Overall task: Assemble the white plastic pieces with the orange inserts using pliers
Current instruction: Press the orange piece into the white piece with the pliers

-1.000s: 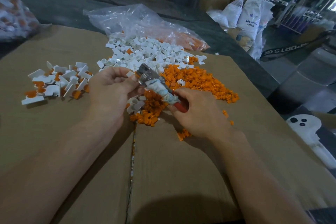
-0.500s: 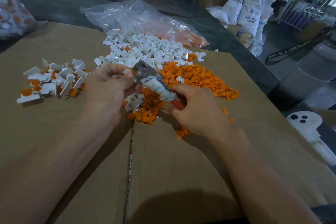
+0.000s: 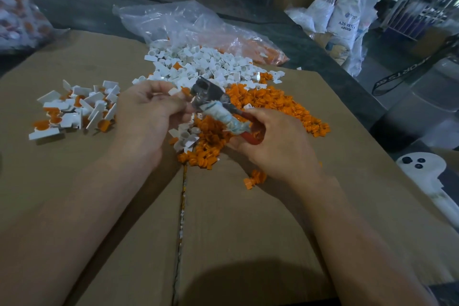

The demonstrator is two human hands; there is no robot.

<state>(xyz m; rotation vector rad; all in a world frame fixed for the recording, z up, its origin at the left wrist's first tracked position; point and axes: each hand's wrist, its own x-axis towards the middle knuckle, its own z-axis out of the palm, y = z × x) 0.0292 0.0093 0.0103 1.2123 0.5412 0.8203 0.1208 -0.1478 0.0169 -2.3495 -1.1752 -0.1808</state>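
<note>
Cardboard worktop (image 3: 236, 218), clear bag (image 3: 186, 22) of orange inserts (image 3: 260, 52), pliers (image 3: 211, 99) in right hand (image 3: 278, 144)

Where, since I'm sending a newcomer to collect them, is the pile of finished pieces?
On the cardboard sheet, look left of the left hand. The small separate pile there is it: flat white tabs already carrying orange discs, unlike the loose white heap and orange heap further right.

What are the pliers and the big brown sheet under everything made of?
The pliers have a grey head that looks like dull metal, faintly shiny. The red handle looks rubber- or plastic-coated and is wrapped in pale tape or cloth, hard to tell which. The sheet looks like cardboard: matte brown, with a seam where two flaps meet.
</note>
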